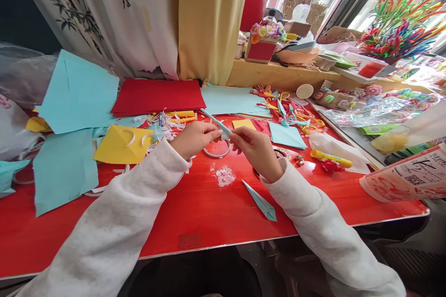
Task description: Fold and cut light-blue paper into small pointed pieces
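Observation:
A narrow light-blue folded paper strip (214,119) is pinched between both hands above the red table. My left hand (195,138) closes on it with thumb and fingers. At its near end my right hand (256,148) grips it too. Below the hands a roll of clear tape (216,152) lies flat, partly covered by my left hand. A kite-shaped folded light-blue paper (262,203) rests near the table's front edge, to the left of my right sleeve. Close by are a whitish smeared patch (225,176) and a square of light-blue paper (287,135).
Red paper sheets (158,96) are stacked at the back. Light-blue sheets (66,162) and yellow paper (121,145) lie at left, amid scraps. On the right are a yellow glue stick (331,158), small bells (298,161) and a large printed cup (406,178) tilted at the edge.

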A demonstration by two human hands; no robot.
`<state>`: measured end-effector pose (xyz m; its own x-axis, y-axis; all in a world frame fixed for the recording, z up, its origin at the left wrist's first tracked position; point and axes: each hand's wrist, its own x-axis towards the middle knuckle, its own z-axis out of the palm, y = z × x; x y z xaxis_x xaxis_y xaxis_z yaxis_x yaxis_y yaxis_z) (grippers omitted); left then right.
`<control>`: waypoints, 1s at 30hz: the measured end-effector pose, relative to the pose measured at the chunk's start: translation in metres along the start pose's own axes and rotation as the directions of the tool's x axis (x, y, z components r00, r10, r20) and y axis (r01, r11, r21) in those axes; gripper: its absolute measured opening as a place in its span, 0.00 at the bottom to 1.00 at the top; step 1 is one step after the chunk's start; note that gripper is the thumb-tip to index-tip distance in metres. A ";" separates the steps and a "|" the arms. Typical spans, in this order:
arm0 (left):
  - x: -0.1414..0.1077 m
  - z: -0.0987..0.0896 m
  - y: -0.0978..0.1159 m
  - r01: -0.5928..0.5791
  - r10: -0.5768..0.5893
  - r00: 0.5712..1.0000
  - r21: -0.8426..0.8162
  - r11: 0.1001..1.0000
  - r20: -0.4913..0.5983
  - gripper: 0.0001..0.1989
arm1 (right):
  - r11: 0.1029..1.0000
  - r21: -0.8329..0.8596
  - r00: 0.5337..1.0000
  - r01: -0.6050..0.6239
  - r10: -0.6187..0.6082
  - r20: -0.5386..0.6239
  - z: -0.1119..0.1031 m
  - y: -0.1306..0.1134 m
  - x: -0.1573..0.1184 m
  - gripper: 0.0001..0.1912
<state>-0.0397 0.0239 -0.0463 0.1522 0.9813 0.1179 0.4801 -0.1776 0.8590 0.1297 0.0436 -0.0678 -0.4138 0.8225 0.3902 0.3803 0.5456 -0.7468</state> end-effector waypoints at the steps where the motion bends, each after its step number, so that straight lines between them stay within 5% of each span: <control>1: 0.000 0.000 0.000 0.013 -0.013 1.000 -0.001 1.000 -0.005 0.13 | 1.000 0.008 1.000 -0.003 0.003 -0.001 0.000 0.000 0.000 0.10; 12: 0.003 0.004 -0.009 0.068 -0.081 0.990 -0.113 0.991 -0.119 0.10 | 0.991 0.132 0.989 0.004 -0.024 0.147 -0.004 0.003 0.003 0.13; 21: 0.002 0.001 -0.007 0.002 -0.002 0.998 -0.002 1.000 -0.058 0.10 | 0.987 0.142 0.989 -0.068 0.048 0.140 -0.006 0.003 0.003 0.13; 23: 0.002 0.005 -0.007 -0.048 0.062 0.989 0.109 0.993 -0.132 0.08 | 0.975 0.197 0.988 -0.099 0.073 0.133 -0.006 0.001 0.003 0.14; 25: 0.001 0.012 -0.009 -0.121 0.212 0.930 0.294 0.948 -0.301 0.07 | 0.951 0.276 0.986 -0.141 0.111 0.124 -0.006 -0.001 0.004 0.15; 27: -0.001 0.020 -0.010 -0.196 0.429 0.810 0.506 0.840 -0.399 0.06 | 0.914 0.363 0.982 -0.183 0.156 0.103 -0.005 -0.001 0.004 0.16; 30: -0.005 0.029 -0.013 -0.274 0.653 0.707 0.745 0.608 -0.273 0.07 | 0.848 0.480 0.974 -0.226 0.212 0.085 -0.003 -0.001 0.003 0.16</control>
<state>-0.0215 0.0191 -0.0720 0.1854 0.5980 0.7798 0.8940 -0.4321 0.1188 0.1312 0.0462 -0.0644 -0.3931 0.9025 0.1759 0.0190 0.1992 -0.9798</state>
